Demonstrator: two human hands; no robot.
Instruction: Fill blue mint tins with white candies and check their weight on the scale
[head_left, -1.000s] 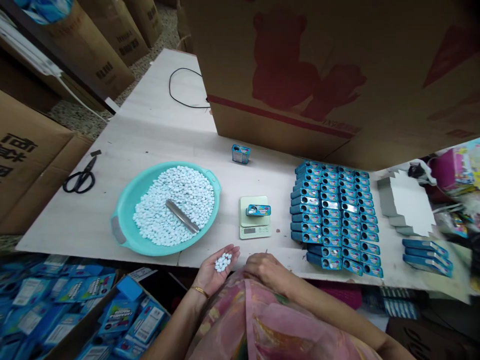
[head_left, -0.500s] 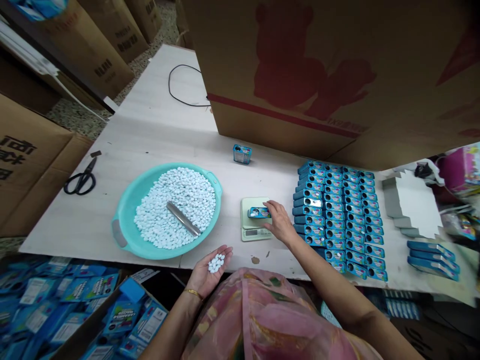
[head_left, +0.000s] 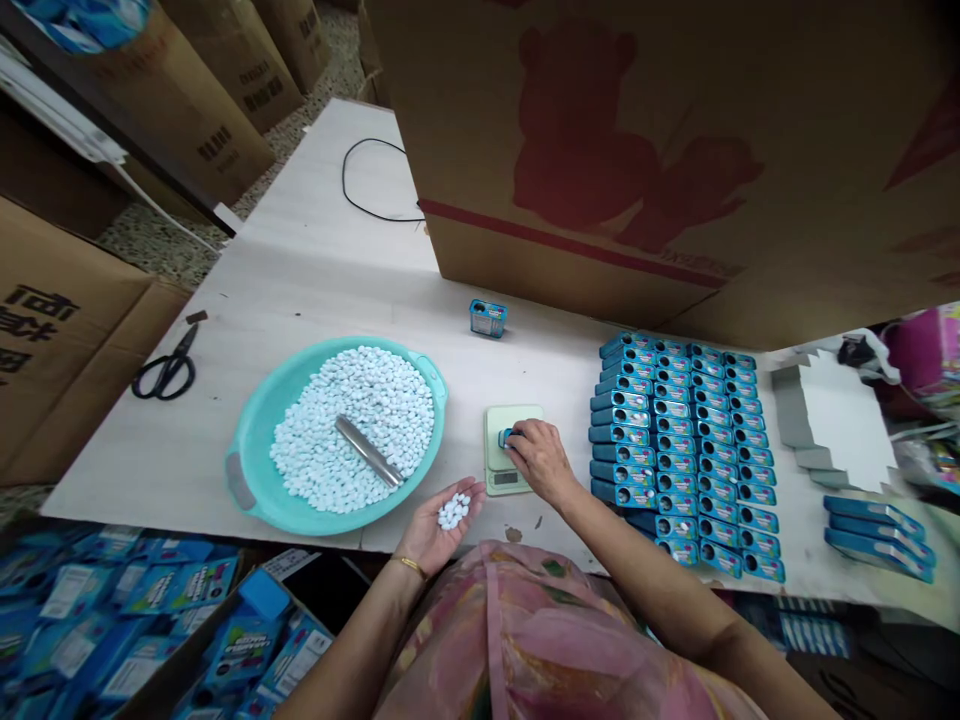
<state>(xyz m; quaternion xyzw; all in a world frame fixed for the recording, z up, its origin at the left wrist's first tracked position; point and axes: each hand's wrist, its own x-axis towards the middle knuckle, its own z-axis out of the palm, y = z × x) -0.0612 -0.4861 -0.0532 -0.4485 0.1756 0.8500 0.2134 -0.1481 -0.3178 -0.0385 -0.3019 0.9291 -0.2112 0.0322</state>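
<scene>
My left hand (head_left: 439,525) is palm up, cupped under a small heap of white candies (head_left: 453,511). To its upper left is a turquoise basin (head_left: 244,440) of the same candies, with a metal half-tube scoop (head_left: 367,452) lying on them. My right hand (head_left: 541,458) is over a pale green digital scale (head_left: 495,414), fingers closed around a small blue tin (head_left: 505,438). Only the tin's left end shows; the fingers cover the rest.
Rows of blue tins with round openings (head_left: 675,430) stand at the right, beside a white stepped piece of card (head_left: 832,420). One more tin (head_left: 487,318) stands behind the scale. A large carton (head_left: 570,240) borders the back. Scissors (head_left: 166,372) lie left. Boxed tins (head_left: 240,650) are below.
My right hand has come from near my lap to the scale and closed over the tin there. My left hand shifted slightly, still bearing the candies.
</scene>
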